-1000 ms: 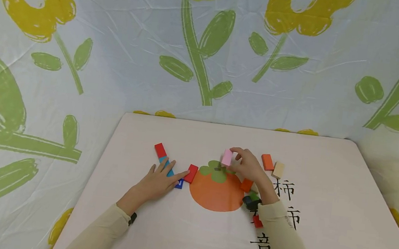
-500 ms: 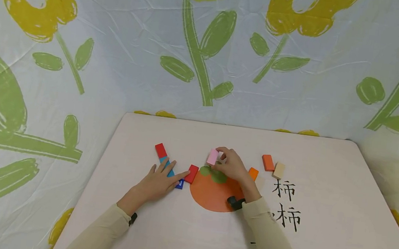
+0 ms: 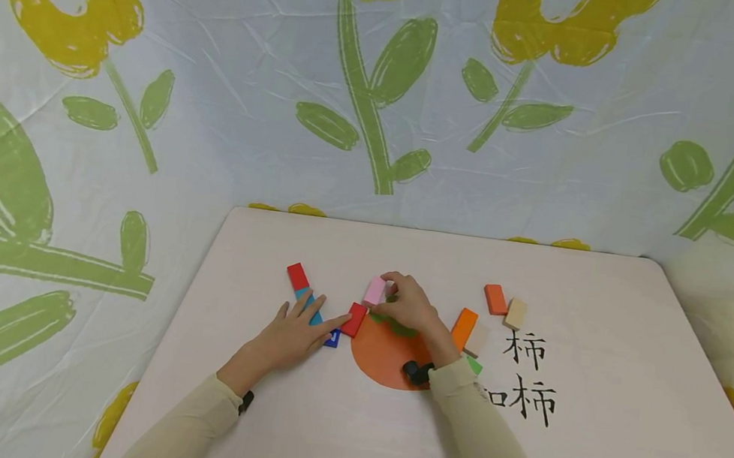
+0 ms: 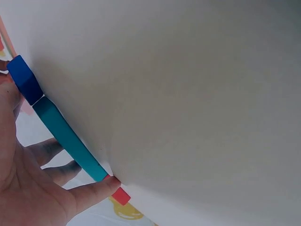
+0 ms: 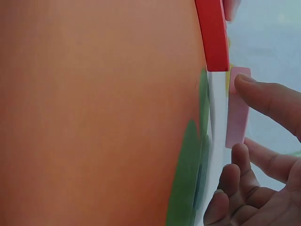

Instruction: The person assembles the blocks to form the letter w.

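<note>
Between the thumb and a finger of my right hand (image 3: 409, 305) is a pink block (image 3: 374, 290), close by the far end of a red block (image 3: 354, 320). The right wrist view shows the pink block (image 5: 238, 113) pinched at its two ends, near the red block (image 5: 214, 37). My left hand (image 3: 287, 337) lies with fingers spread along a light-blue block (image 4: 70, 136), its thumb reaching the red block. A dark blue block (image 4: 26, 80) and another red block (image 3: 297, 276) adjoin the light-blue one, forming a bent line.
Right of my right hand lie an orange block (image 3: 463, 331), a pale wooden block (image 3: 475, 342) and a green block (image 3: 474, 365), partly behind the sleeve. Farther back are a red-orange block (image 3: 496, 300) and another wooden block (image 3: 515, 314). A printed persimmon (image 3: 386, 356) marks the tabletop.
My right hand has carried the pink block leftward, from above the persimmon's leaves to the far end of the red block. My left hand has stayed in place.
</note>
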The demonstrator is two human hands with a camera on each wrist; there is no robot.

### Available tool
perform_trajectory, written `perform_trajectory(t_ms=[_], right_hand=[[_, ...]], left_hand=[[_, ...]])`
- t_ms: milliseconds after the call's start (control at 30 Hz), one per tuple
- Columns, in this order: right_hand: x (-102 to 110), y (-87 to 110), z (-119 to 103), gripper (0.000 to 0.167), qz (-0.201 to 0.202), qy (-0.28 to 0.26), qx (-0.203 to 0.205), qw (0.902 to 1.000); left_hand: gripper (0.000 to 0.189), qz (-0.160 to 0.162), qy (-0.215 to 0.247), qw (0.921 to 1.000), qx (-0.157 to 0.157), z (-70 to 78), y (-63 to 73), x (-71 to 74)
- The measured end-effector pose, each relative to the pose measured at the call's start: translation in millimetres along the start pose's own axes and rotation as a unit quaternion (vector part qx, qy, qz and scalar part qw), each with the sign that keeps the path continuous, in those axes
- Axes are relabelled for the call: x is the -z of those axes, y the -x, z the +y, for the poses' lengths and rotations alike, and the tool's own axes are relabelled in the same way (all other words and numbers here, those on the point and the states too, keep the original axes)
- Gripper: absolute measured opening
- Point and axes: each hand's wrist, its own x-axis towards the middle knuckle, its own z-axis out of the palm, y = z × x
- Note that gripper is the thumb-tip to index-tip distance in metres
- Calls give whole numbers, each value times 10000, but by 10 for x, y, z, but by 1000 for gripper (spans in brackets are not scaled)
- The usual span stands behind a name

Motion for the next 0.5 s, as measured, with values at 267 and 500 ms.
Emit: perform_trajectory(t_ms=[267, 500], right_hand=[[-41, -62, -46, 62, -128, -15, 45, 9999], [-80, -95, -60, 59, -247, -69, -27, 9997]], left_hand=[[55, 41, -14, 10000, -33, -3, 3, 3], [55, 93, -3, 9999, -65, 3, 8, 17]])
